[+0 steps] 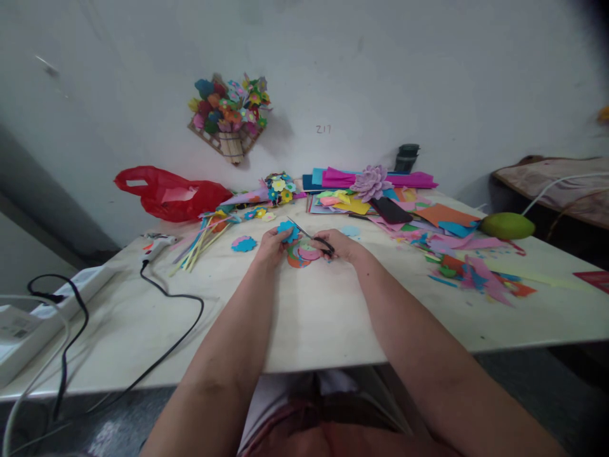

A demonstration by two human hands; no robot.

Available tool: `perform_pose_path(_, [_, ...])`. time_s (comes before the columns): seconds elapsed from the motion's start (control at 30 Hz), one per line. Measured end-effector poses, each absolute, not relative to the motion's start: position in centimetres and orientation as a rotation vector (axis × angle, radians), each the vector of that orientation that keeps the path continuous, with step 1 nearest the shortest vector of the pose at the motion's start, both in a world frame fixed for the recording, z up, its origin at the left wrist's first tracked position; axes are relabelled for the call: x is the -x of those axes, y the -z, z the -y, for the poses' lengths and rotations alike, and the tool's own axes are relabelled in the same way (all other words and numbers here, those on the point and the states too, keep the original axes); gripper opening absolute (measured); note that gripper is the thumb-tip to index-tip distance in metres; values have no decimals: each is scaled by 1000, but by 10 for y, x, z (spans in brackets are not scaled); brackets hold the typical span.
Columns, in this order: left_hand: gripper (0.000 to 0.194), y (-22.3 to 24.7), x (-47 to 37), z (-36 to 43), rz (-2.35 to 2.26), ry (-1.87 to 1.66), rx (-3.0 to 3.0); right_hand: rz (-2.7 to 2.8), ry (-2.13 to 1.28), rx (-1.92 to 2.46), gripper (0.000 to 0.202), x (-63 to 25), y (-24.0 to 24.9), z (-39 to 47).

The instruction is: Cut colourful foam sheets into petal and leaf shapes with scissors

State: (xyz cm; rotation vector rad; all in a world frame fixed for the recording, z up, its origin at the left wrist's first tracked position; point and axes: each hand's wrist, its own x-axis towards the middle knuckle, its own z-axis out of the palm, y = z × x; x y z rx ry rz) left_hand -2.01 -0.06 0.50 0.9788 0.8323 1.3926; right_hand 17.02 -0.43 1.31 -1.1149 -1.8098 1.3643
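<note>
Think of the long, cream-white table (323, 336) as a clock, with the hands in the middle and twelve by the wall. The messy heap of pink, blue and orange paper scraps (492, 285) is at four o'clock; a good bit could get lost in there. The crinkly red plastic bag (162, 206) is at ten. The thin black cord (202, 307) bends at eight; an arm might catch it and tug.

The right hand (341, 244) is curled around the handles of the black-handled metal scissors (301, 228). The left hand (271, 249) pinches the bright blue wavy-edged paper flower (287, 230), with its fingers nearly together. The flower is at eleven, near the wall side of the small round paper pieces (299, 261).

The blades are very near the left fingers, so one slip could nip skin or snip off a petal. I can't tell how wide the blades are.
</note>
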Motion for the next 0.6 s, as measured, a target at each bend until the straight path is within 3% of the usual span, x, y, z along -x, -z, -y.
perform_pose_path(0.27, [33,-4,20,2,-870,-1312,-1078,1825,-1361,1027,26,-174,-11,2])
perform_pose_path(0.6, [29,-4,21,2,-893,-1336,-1097,1856,-1376,1004,27,-176,-11,2])
